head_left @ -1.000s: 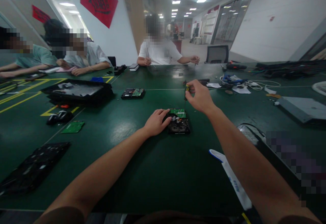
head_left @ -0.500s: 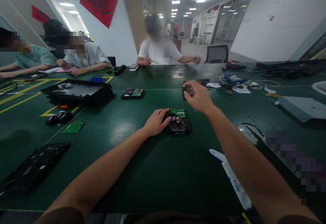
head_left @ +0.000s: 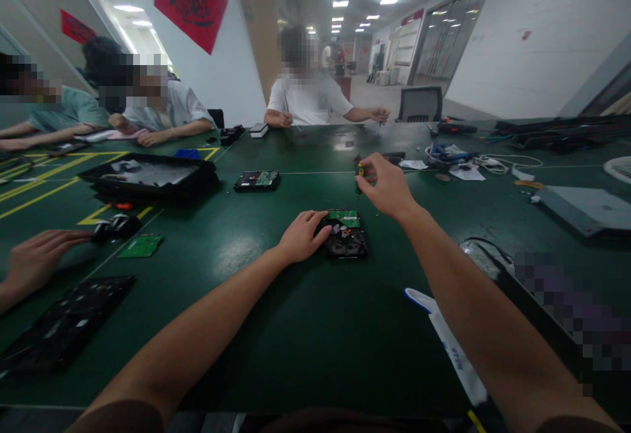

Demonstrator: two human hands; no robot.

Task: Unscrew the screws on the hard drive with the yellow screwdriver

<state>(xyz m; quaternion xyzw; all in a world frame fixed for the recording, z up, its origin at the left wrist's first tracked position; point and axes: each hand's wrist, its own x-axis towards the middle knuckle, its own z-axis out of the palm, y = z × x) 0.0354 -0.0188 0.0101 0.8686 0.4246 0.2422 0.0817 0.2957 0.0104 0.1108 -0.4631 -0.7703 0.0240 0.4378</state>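
Observation:
A hard drive lies on the green table in front of me, its green circuit board facing up at the far end. My left hand grips its left edge, thumb over the near part and fingers along the far corner. Pinched in my right hand is a small dark screwdriver with a yellow band. It stands upright, its thin shaft pointing down at the far right corner of the circuit board. Whether the tip sits in a screw is too small to tell.
Another hard drive and a black tray are farther left. A co-worker's hand reaches in near a loose green board. A white strap-like item lies near my right forearm; a grey metal box is at right.
A co-worker's hand has come in from the left edge, toward the small black objects. The screwdriver handle has turned slightly in my right hand; my left hand stays put.

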